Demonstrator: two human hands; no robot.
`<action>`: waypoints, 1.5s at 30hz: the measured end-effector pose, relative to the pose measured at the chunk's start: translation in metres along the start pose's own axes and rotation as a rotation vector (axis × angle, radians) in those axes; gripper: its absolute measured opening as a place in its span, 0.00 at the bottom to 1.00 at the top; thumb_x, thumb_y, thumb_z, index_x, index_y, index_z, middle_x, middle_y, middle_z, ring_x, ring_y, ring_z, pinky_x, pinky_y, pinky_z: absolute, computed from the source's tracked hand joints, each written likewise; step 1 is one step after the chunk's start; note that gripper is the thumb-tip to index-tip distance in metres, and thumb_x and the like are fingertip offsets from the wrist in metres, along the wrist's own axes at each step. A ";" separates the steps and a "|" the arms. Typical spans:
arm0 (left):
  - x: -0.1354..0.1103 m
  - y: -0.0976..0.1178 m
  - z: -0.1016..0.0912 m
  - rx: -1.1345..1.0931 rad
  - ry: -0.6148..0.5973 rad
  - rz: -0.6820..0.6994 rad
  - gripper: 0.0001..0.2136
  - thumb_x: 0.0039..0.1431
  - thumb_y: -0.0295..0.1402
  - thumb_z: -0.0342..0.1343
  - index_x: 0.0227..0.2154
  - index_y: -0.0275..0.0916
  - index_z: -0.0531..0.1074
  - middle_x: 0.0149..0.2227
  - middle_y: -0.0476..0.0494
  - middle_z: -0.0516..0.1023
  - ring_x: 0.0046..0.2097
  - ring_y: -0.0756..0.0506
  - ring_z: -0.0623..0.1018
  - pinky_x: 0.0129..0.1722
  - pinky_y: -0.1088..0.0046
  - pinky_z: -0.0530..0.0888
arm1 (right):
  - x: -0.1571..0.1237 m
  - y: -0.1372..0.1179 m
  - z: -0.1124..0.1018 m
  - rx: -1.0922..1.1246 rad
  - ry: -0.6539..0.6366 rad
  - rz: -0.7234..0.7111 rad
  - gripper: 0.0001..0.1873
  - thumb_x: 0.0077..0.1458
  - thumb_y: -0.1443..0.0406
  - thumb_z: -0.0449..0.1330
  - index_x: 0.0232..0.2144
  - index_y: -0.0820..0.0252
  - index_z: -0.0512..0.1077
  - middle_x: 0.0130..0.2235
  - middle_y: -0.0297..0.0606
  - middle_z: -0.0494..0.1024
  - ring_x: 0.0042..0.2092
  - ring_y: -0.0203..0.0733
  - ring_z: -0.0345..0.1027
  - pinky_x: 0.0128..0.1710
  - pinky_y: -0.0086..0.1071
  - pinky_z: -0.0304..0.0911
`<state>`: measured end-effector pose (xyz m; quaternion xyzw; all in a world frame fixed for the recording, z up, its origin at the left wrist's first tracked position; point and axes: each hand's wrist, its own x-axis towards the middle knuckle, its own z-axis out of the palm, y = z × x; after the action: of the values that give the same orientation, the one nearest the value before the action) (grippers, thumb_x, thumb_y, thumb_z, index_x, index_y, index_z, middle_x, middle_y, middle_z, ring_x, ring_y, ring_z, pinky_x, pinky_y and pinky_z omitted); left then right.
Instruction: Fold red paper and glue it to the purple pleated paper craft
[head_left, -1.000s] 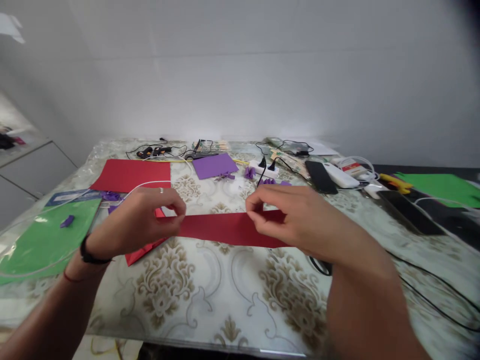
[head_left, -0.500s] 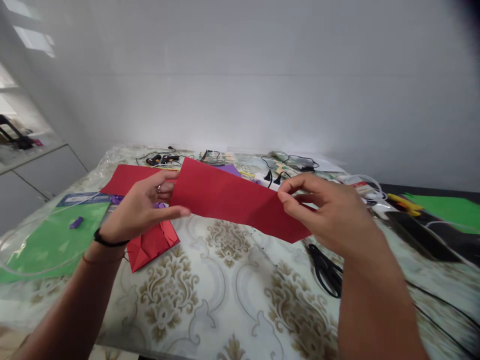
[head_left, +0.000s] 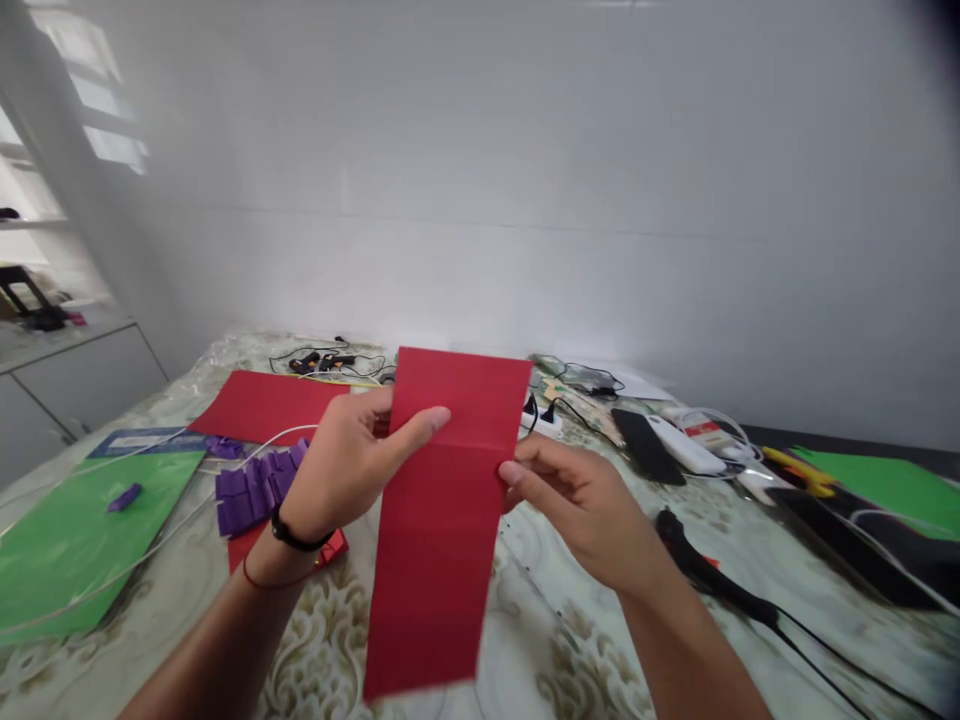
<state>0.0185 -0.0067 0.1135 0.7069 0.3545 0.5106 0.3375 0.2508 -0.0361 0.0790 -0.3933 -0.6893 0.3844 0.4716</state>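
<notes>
A long strip of red paper hangs upright above the table, with a faint crease across its upper part. My left hand grips its left edge, thumb on the front and fingers behind. At the right edge, near the crease, my right hand pinches the paper between thumb and fingers. Behind my left wrist lie folded purple paper pieces and a folded red paper piece, partly hidden by the arm.
Another red sheet lies at the back left, beside a green paper pack. Glue guns with cords sit farther back. To the right are a black-handled tool with a cord, phones, a white power strip and green paper.
The red strip has turned from lying crosswise to upright. Both hands have come closer together, and my left thumb now lies on its face. The view has shifted slightly.
</notes>
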 end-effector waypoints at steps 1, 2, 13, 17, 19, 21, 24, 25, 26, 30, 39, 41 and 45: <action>0.000 -0.001 -0.001 0.060 -0.023 -0.017 0.18 0.65 0.47 0.63 0.27 0.37 0.77 0.28 0.47 0.78 0.30 0.47 0.76 0.27 0.75 0.72 | 0.001 0.001 0.000 -0.001 0.012 0.003 0.15 0.68 0.52 0.63 0.36 0.55 0.78 0.32 0.34 0.81 0.35 0.38 0.77 0.36 0.27 0.75; 0.000 -0.001 -0.001 0.111 -0.028 -0.022 0.21 0.65 0.48 0.62 0.23 0.37 0.73 0.24 0.49 0.73 0.26 0.49 0.71 0.24 0.76 0.67 | 0.002 0.001 0.001 0.000 0.033 0.003 0.14 0.68 0.52 0.63 0.38 0.55 0.78 0.33 0.35 0.81 0.36 0.39 0.78 0.37 0.28 0.76; -0.009 0.000 0.002 0.243 -0.157 0.017 0.25 0.65 0.47 0.61 0.18 0.40 0.61 0.19 0.54 0.59 0.24 0.52 0.58 0.21 0.75 0.55 | 0.000 -0.014 0.005 -0.106 0.280 -0.147 0.19 0.68 0.53 0.62 0.28 0.56 0.77 0.27 0.33 0.78 0.28 0.37 0.73 0.27 0.24 0.71; -0.012 -0.002 0.003 0.357 -0.150 0.089 0.27 0.67 0.47 0.60 0.17 0.38 0.64 0.18 0.53 0.62 0.22 0.53 0.59 0.21 0.74 0.56 | -0.001 -0.012 0.005 -0.076 0.292 -0.180 0.15 0.67 0.55 0.63 0.31 0.55 0.79 0.29 0.34 0.80 0.30 0.38 0.74 0.29 0.24 0.73; -0.013 -0.002 0.004 0.402 -0.133 0.165 0.26 0.69 0.46 0.59 0.18 0.38 0.68 0.18 0.52 0.66 0.21 0.53 0.62 0.21 0.74 0.59 | -0.001 -0.010 0.004 -0.033 0.308 -0.195 0.11 0.67 0.56 0.64 0.34 0.54 0.81 0.32 0.35 0.83 0.33 0.39 0.77 0.33 0.25 0.76; -0.013 -0.003 0.005 0.424 -0.133 0.257 0.23 0.70 0.45 0.59 0.20 0.38 0.73 0.19 0.51 0.70 0.21 0.52 0.65 0.22 0.74 0.62 | -0.001 -0.009 0.004 -0.014 0.333 -0.214 0.10 0.67 0.57 0.65 0.35 0.53 0.81 0.33 0.35 0.84 0.34 0.40 0.79 0.34 0.26 0.76; -0.012 -0.004 0.005 0.452 -0.121 0.379 0.17 0.71 0.40 0.60 0.27 0.38 0.79 0.19 0.51 0.74 0.21 0.52 0.68 0.23 0.75 0.64 | -0.003 -0.008 0.003 -0.013 0.361 -0.240 0.10 0.65 0.56 0.66 0.34 0.53 0.82 0.33 0.36 0.85 0.33 0.42 0.79 0.32 0.28 0.77; -0.012 -0.004 0.005 0.454 -0.111 0.415 0.14 0.71 0.38 0.60 0.30 0.39 0.81 0.21 0.51 0.77 0.21 0.52 0.71 0.23 0.75 0.66 | -0.003 -0.007 0.003 -0.012 0.376 -0.243 0.10 0.65 0.56 0.67 0.35 0.53 0.82 0.33 0.37 0.85 0.33 0.42 0.80 0.33 0.29 0.77; -0.011 -0.005 0.004 0.452 -0.099 0.449 0.11 0.71 0.36 0.61 0.33 0.39 0.82 0.24 0.50 0.81 0.23 0.51 0.74 0.25 0.76 0.69 | -0.004 -0.006 0.003 -0.007 0.399 -0.247 0.09 0.64 0.56 0.68 0.36 0.53 0.82 0.35 0.37 0.85 0.34 0.43 0.80 0.33 0.30 0.77; -0.009 -0.010 0.000 0.478 -0.092 0.569 0.08 0.68 0.26 0.59 0.42 0.42 0.82 0.38 0.49 0.89 0.33 0.48 0.85 0.33 0.76 0.77 | -0.004 -0.001 0.002 0.079 0.474 -0.301 0.05 0.62 0.58 0.70 0.38 0.51 0.82 0.37 0.39 0.85 0.39 0.45 0.81 0.39 0.34 0.78; -0.010 -0.013 -0.004 0.572 -0.104 0.599 0.18 0.61 0.18 0.52 0.45 0.42 0.82 0.41 0.46 0.89 0.34 0.46 0.86 0.34 0.73 0.79 | -0.002 0.002 -0.004 0.136 0.416 -0.414 0.02 0.62 0.63 0.71 0.36 0.48 0.83 0.37 0.38 0.84 0.41 0.44 0.79 0.40 0.37 0.76; -0.011 -0.011 -0.002 0.528 -0.115 0.578 0.16 0.64 0.19 0.54 0.45 0.42 0.82 0.41 0.46 0.89 0.35 0.46 0.86 0.35 0.73 0.79 | -0.002 0.003 -0.004 0.140 0.413 -0.416 0.02 0.61 0.64 0.71 0.36 0.48 0.83 0.37 0.37 0.83 0.41 0.43 0.78 0.41 0.35 0.76; -0.015 0.000 0.000 0.391 -0.147 0.401 0.06 0.69 0.35 0.63 0.38 0.42 0.83 0.33 0.49 0.87 0.29 0.48 0.83 0.30 0.75 0.77 | -0.004 0.002 0.001 0.170 0.495 -0.336 0.05 0.60 0.59 0.72 0.33 0.51 0.81 0.36 0.36 0.82 0.37 0.41 0.76 0.36 0.31 0.74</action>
<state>0.0147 -0.0191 0.1065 0.8496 0.2742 0.4364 0.1118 0.2508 -0.0395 0.0756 -0.3145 -0.5742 0.2498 0.7134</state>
